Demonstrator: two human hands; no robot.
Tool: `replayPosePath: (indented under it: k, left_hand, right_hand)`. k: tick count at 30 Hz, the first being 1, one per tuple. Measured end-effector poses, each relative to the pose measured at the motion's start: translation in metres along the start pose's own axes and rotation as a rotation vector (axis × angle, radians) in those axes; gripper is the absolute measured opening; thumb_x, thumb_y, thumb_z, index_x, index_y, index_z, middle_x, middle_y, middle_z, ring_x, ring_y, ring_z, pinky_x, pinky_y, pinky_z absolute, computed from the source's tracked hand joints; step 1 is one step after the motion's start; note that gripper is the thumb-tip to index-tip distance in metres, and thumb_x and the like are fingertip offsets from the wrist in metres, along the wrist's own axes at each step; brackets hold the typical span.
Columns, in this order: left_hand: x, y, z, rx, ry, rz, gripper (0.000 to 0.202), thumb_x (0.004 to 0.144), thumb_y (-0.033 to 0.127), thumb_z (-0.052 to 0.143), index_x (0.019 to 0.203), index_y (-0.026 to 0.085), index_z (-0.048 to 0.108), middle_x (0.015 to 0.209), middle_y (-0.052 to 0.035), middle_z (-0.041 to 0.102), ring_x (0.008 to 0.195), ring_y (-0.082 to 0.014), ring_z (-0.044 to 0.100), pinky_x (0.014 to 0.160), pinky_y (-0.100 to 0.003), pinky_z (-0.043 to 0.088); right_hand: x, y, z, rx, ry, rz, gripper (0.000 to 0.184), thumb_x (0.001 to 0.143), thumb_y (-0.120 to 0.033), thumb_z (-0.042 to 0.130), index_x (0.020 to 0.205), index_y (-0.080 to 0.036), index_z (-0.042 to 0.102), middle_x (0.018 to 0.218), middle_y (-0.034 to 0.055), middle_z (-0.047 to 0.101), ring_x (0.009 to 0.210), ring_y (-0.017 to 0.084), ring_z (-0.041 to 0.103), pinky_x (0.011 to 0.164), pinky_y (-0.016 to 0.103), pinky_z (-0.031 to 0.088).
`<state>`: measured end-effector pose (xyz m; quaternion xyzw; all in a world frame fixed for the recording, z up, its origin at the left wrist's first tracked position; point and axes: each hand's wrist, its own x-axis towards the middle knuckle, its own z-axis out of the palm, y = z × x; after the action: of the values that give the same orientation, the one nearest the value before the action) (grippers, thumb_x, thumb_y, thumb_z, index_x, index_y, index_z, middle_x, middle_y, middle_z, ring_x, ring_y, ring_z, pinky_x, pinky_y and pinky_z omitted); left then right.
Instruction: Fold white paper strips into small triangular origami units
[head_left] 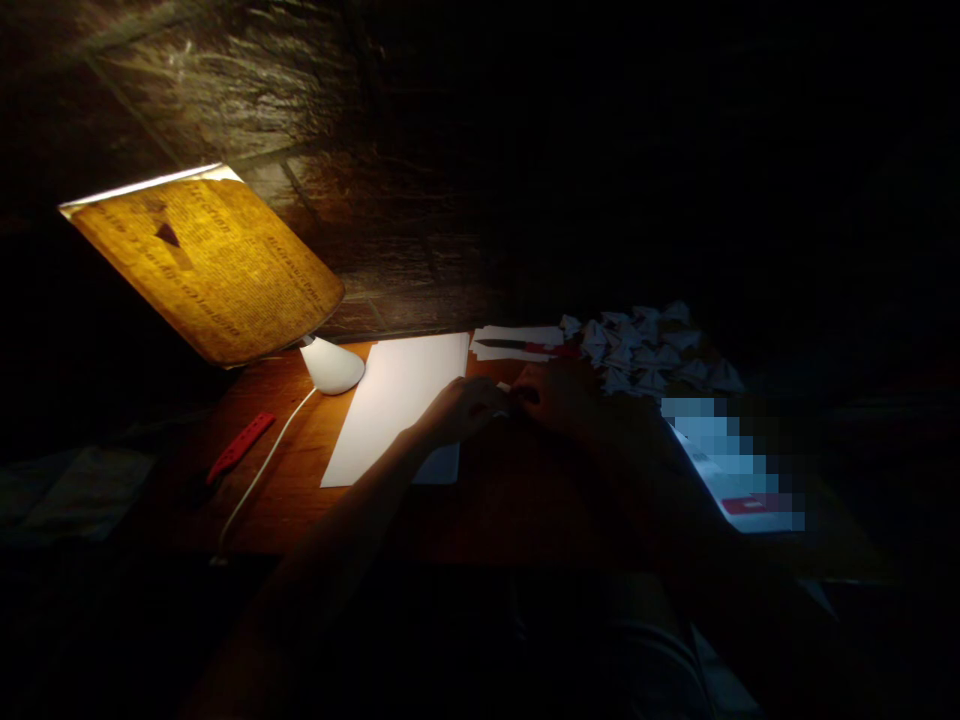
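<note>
Paper pc (504,386), wht, btwn hands (471,403)

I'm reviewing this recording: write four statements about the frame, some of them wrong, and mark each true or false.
1. The white lamp base stands on the brown table. True.
2. The left hand lies flat on the glowing panel. False: the left hand is at a small white piece, close to the right hand; the glowing panel is right of both.
3. A red object lies left of the white cord. True.
4. The folded papers lie left of the lamp. False: the folded papers lie right of the white sheets.
</note>
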<state>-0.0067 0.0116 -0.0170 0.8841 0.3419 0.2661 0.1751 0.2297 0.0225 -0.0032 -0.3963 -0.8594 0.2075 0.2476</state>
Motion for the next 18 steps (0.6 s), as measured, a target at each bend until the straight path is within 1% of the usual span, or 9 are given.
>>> replayPosePath:
  k: [2, 5, 9, 11, 13, 15, 18]
  left_hand:
    - [0.000, -0.002, 0.001, 0.011, -0.001, -0.002, 0.025, 0.089, 0.014, 0.065, 0.098, 0.027, 0.084, 0.104, -0.0065, 0.080, 0.098, -0.0228, 0.073, 0.090, -0.039, 0.058]
    - [0.000, -0.005, 0.002, 0.020, 0.010, 0.011, 0.024, 0.088, 0.014, 0.065, 0.097, 0.025, 0.084, 0.103, -0.0080, 0.079, 0.097, -0.0240, 0.072, 0.087, -0.040, 0.057]
    - [0.000, -0.002, 0.000, -0.002, 0.025, 0.010, 0.017, 0.091, 0.018, 0.065, 0.094, 0.023, 0.081, 0.099, -0.0084, 0.079, 0.095, -0.0238, 0.072, 0.087, -0.040, 0.056]
    - [0.000, 0.001, -0.001, -0.017, 0.021, -0.007, 0.016, 0.091, 0.017, 0.065, 0.093, 0.022, 0.080, 0.097, -0.0079, 0.079, 0.094, -0.0233, 0.072, 0.088, -0.039, 0.056]
    - [0.001, 0.004, -0.002, -0.031, 0.021, -0.030, 0.015, 0.090, 0.016, 0.065, 0.093, 0.022, 0.079, 0.096, -0.0074, 0.078, 0.093, -0.0229, 0.072, 0.087, -0.038, 0.056]
    - [0.001, 0.005, -0.003, -0.040, 0.024, -0.050, 0.014, 0.089, 0.016, 0.066, 0.092, 0.021, 0.079, 0.096, -0.0070, 0.078, 0.093, -0.0226, 0.073, 0.086, -0.036, 0.055]
    - [0.001, 0.005, -0.002, -0.039, 0.036, -0.060, 0.012, 0.088, 0.017, 0.067, 0.089, 0.021, 0.078, 0.094, -0.0069, 0.078, 0.091, -0.0225, 0.072, 0.084, -0.036, 0.055]
  right_hand:
    - [0.000, -0.001, -0.002, -0.003, -0.031, -0.062, 0.021, 0.087, -0.009, 0.067, 0.096, -0.019, 0.082, 0.103, 0.0100, 0.077, 0.095, 0.023, 0.068, 0.086, 0.035, 0.049]
    - [-0.001, -0.002, -0.004, -0.013, -0.083, -0.107, 0.016, 0.084, -0.009, 0.070, 0.092, -0.018, 0.080, 0.098, 0.0085, 0.076, 0.089, 0.022, 0.066, 0.081, 0.033, 0.047]
    - [-0.002, -0.002, -0.006, 0.014, -0.074, -0.061, 0.010, 0.081, -0.013, 0.076, 0.089, -0.018, 0.078, 0.097, 0.0073, 0.076, 0.085, 0.020, 0.066, 0.076, 0.031, 0.044]
    - [-0.002, -0.002, -0.006, 0.013, -0.069, -0.030, 0.007, 0.083, -0.014, 0.075, 0.087, -0.019, 0.077, 0.097, 0.0072, 0.076, 0.084, 0.020, 0.066, 0.074, 0.031, 0.042]
    - [-0.003, -0.003, -0.007, 0.003, -0.089, -0.030, 0.005, 0.084, -0.015, 0.074, 0.086, -0.019, 0.077, 0.095, 0.0070, 0.076, 0.083, 0.020, 0.065, 0.073, 0.031, 0.041]
    - [-0.003, -0.005, -0.008, -0.015, -0.106, -0.035, 0.003, 0.085, -0.018, 0.076, 0.088, -0.019, 0.078, 0.094, 0.0067, 0.076, 0.083, 0.020, 0.065, 0.073, 0.031, 0.040]
    - [-0.003, -0.009, -0.009, -0.055, -0.104, -0.013, 0.006, 0.087, -0.022, 0.078, 0.092, -0.019, 0.079, 0.093, 0.0068, 0.076, 0.081, 0.020, 0.065, 0.071, 0.031, 0.039]
